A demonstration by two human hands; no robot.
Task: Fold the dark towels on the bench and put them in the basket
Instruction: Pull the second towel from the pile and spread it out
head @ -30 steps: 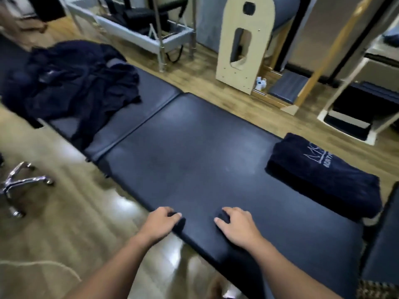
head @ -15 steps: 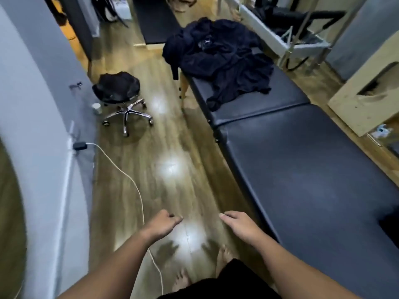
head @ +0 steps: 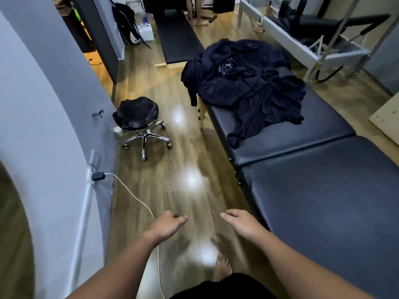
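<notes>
A heap of crumpled dark navy towels (head: pixel 246 83) lies on the far end of the black padded bench (head: pixel 323 190), one corner hanging over its left edge. My left hand (head: pixel 167 225) hovers over the wooden floor with its fingers loosely curled and nothing in it. My right hand (head: pixel 240 221) is beside it, near the bench's near left edge, fingers relaxed and holding nothing. Both hands are far short of the towel heap. No basket is in view.
A rolling stool (head: pixel 139 121) with a dark cover stands on the floor to the left. A white cable (head: pixel 133 195) runs from a wall plug across the floor. A metal-framed exercise machine (head: pixel 313 39) stands behind the bench. Another person's legs (head: pixel 198 11) show far back.
The view has swung left from the bench's near edge toward the towel heap. My hands have left the bench edge and now hang over the floor. The folded towel has gone out of view.
</notes>
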